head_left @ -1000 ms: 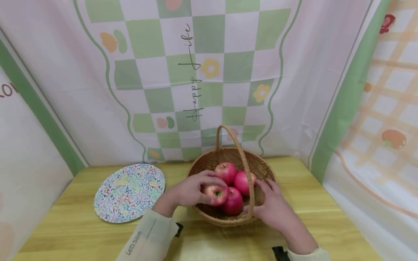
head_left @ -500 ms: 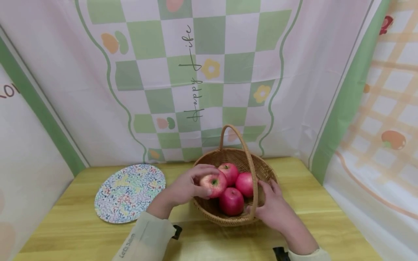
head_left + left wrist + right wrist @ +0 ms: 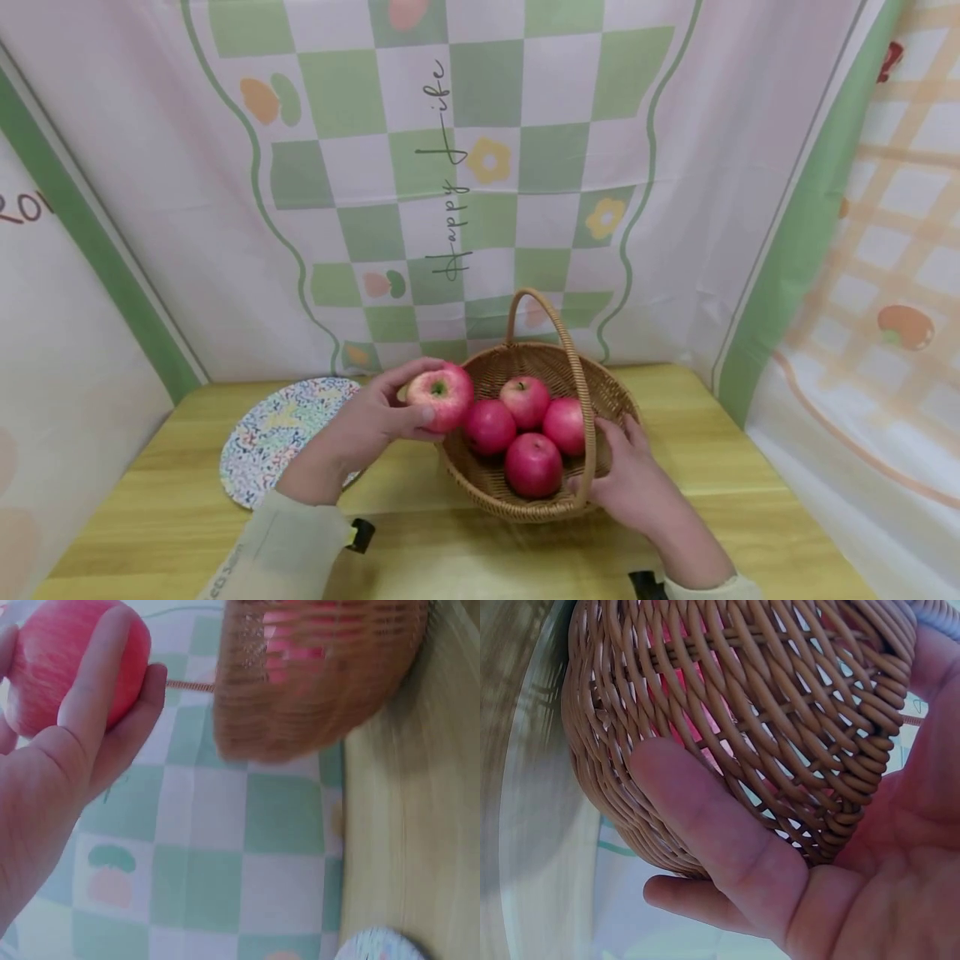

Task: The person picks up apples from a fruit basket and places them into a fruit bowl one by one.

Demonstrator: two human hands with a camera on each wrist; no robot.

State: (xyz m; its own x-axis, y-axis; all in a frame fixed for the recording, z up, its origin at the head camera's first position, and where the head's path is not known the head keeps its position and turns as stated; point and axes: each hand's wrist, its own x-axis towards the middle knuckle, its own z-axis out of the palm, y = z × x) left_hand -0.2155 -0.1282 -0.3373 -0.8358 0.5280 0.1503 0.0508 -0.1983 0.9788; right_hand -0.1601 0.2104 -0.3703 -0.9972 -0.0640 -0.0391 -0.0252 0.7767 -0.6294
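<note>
In the head view, my left hand (image 3: 367,429) holds a red apple (image 3: 441,393) between thumb and fingers, raised at the left rim of a wicker basket (image 3: 480,500). The left wrist view shows the fingers wrapped round this apple (image 3: 56,660), apart from the basket wall (image 3: 300,712). Several more red apples lie in the basket, among them one apple (image 3: 533,465) at the front. My right hand (image 3: 637,487) grips the basket's right rim beside the arched handle (image 3: 573,358). Seen from the right wrist, some fingers (image 3: 720,817) lie along the outer weave (image 3: 705,675).
A round, multicoloured speckled plate or mat (image 3: 258,442) lies on the wooden table (image 3: 442,558) at the left, partly behind my left arm. A checkered cloth (image 3: 480,208) hangs behind the table, with more fabric at both sides.
My left hand has lifted the apple out of the basket and carried it left past the rim. Another apple shows where it was. The right hand stays on the basket, which shifted slightly right.
</note>
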